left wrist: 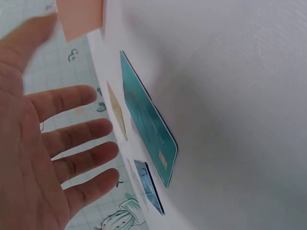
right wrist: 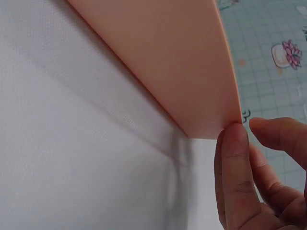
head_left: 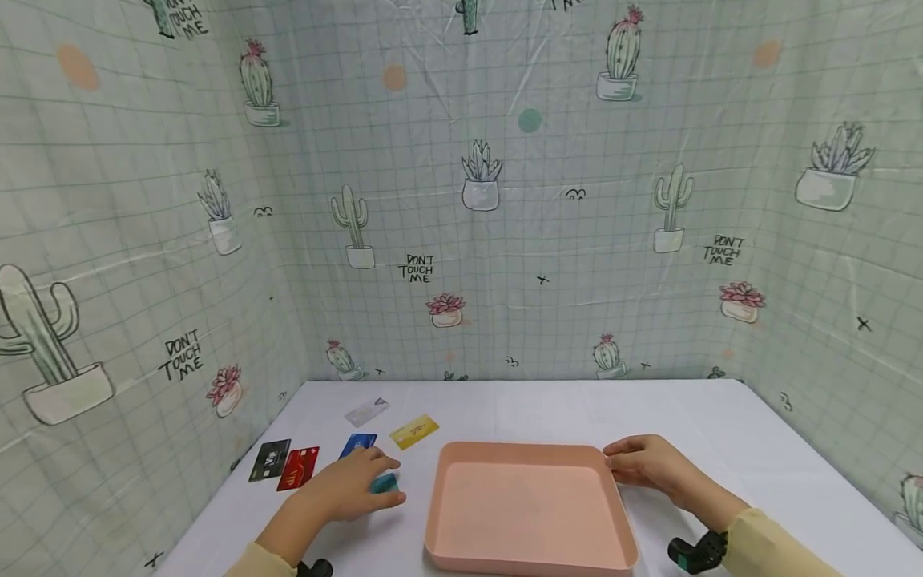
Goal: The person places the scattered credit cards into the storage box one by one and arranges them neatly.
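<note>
A teal card (head_left: 385,483) lies on the white table (head_left: 519,409) just left of an empty pink tray (head_left: 530,513). My left hand (head_left: 360,481) hovers over it. In the left wrist view the left hand (left wrist: 53,143) has straight, spread fingers held apart from the teal card (left wrist: 148,127). My right hand (head_left: 638,462) rests against the tray's far right corner. In the right wrist view a fingertip (right wrist: 233,143) touches the corner of the tray (right wrist: 177,62).
Left of the tray lie more cards: black (head_left: 270,460), red (head_left: 299,468), blue (head_left: 358,443), yellow (head_left: 414,431) and a pale one (head_left: 366,411). Cactus-print sheets wall in the table on three sides. The table's right part is bare.
</note>
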Available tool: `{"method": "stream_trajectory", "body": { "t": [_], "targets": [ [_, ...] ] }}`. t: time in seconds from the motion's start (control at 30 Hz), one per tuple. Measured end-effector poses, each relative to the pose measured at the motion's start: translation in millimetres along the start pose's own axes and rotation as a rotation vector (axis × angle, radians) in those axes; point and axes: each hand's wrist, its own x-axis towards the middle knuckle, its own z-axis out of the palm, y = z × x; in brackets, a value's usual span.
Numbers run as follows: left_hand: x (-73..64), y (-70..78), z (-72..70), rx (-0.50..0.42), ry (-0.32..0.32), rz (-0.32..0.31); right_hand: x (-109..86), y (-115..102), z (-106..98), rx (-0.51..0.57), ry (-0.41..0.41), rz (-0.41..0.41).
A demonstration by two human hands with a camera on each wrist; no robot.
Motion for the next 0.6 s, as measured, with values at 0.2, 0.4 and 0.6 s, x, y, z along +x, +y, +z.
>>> {"method": "stream_trajectory", "body": {
  "t": [0.2,0.4,0.6],
  "targets": [
    [-3.9,-7.3,1.7,-0.072,-0.016,0.053,0.2,4.7,2.5,0.035,0.021,0.023],
    [-7.4,-7.3,1.0,-0.095,-0.020,0.022,1.3,6.1,1.8,0.061,0.017,0.029],
    [-8.5,-6.8,3.6,-0.110,-0.030,-0.021,2.4,7.5,3.3,0.069,0.021,0.049]
  ]
}}
